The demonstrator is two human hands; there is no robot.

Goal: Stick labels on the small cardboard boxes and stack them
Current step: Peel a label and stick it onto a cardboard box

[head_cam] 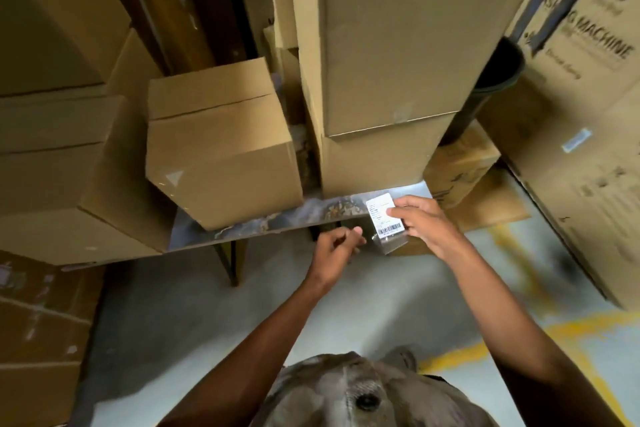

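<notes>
While the right hand point(424, 224) pinches a white barcode label point(383, 215) with thumb on its face and fingers curled behind, the left hand point(337, 251) sits just beside it, fingers loosely curled, thumb and forefinger close together near the label's lower left corner. Whether the left hand grips anything cannot be told. A clear flap, backing or sleeve point(389, 243), hangs below the barcode.

Label is held over the front edge of the metal surface point(277, 218), near its right end, not yet on any box. The smallest cardboard box point(221, 149) stands on the surface to the left, well apart from the label, flaps closed, one corner past the front edge. A tall stack of cartons point(384, 73) stands on the surface right behind the hands.

Risks, judged:
- Label curls or sticks to fingers once the backing comes off, since only one edge is pinched.
- Label goes on crooked or creased if pressed one-handed.
- Overhanging box could tip off the surface if pushed while pressing.
- Tall stack is close; an elbow bump could shift it.

Containers: all boxes in view are closed, contents hidden. A dark bin point(491, 80) stands right of the stack, inside not visible. An LG washing machine carton point(588, 80) stands far right, sealed.
</notes>
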